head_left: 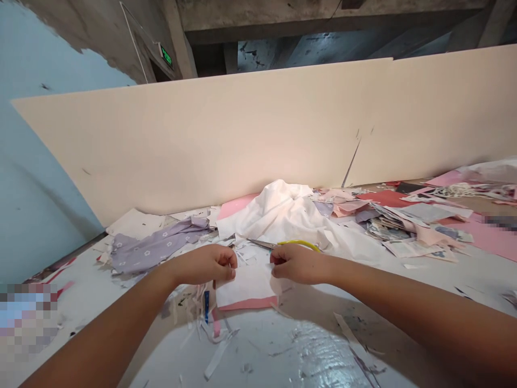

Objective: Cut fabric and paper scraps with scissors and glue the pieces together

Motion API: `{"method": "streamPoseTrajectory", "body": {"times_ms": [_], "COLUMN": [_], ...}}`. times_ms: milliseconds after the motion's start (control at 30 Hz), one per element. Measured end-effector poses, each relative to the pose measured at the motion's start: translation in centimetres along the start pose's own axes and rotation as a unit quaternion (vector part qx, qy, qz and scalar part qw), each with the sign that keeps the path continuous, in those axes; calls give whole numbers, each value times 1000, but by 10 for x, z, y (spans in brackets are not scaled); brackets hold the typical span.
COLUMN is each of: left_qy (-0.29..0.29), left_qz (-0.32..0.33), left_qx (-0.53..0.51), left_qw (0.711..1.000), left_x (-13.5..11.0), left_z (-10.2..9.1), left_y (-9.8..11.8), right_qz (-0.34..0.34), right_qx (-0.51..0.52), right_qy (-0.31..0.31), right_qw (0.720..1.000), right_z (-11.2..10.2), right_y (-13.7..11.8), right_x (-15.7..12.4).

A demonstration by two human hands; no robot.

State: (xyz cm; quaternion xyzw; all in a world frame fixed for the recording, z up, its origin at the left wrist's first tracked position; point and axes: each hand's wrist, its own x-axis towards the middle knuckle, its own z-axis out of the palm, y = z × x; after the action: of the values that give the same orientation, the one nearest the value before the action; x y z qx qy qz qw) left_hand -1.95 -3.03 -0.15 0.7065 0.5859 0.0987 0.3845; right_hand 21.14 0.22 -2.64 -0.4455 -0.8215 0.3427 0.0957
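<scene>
A white rectangular piece (244,288), thin like cloth or paper, lies in front of me with a pink layer (250,304) showing along its near edge. At its upper left corner, my left hand (218,264) is closed in a pinch. My right hand (291,263) pinches the upper right corner, so the piece stretches between both hands. Scissors (262,244) with a yellow handle show just behind my right hand, blades pointing left; whether any finger touches them is hidden. A crumpled white cloth (278,210) lies beyond the hands.
Purple flowered fabric (157,245) is at the left. Piled scraps (393,223) and a pink sheet (495,234) lie at the right. Thin offcuts (220,353) litter the white tabletop (266,361). A tall cream board (242,140) stands along the back.
</scene>
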Motion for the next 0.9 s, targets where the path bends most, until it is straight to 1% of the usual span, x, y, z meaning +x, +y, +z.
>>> {"method": "streamPoseTrajectory", "body": {"times_ms": [100, 167, 267, 400, 567, 667, 733, 800, 900], "left_qy": [8, 36, 87, 123, 158, 211, 249, 255, 215], "left_qz": [0, -4, -6, 0, 15, 32, 50, 64, 94], "left_qx": [-8, 2, 39, 70, 124, 149, 149, 144, 148], "left_qw": [1000, 999, 995, 990, 980, 966, 956, 954, 961], "left_x": [3, 4, 3, 1, -3, -6, -8, -12, -19], "left_z": [6, 12, 22, 31, 34, 29, 26, 26, 34], "left_y": [-16, -25, -33, -35, -33, -34, -35, -35, -32], "right_qz": [2, -5, -46, -82, -98, -95, -110, -146, -201], "right_qx": [-15, -27, -68, -111, -162, -154, -139, -139, -155], "right_qy": [9, 18, 43, 82, 98, 126, 156, 179, 169], "right_qw": [1000, 999, 996, 987, 977, 975, 972, 963, 952], "right_z": [14, 22, 30, 35, 39, 36, 34, 34, 38], "right_y": [11, 15, 16, 18, 20, 18, 16, 15, 14], "right_x": [1, 0, -1, -2, -5, -10, -13, -14, -12]}}
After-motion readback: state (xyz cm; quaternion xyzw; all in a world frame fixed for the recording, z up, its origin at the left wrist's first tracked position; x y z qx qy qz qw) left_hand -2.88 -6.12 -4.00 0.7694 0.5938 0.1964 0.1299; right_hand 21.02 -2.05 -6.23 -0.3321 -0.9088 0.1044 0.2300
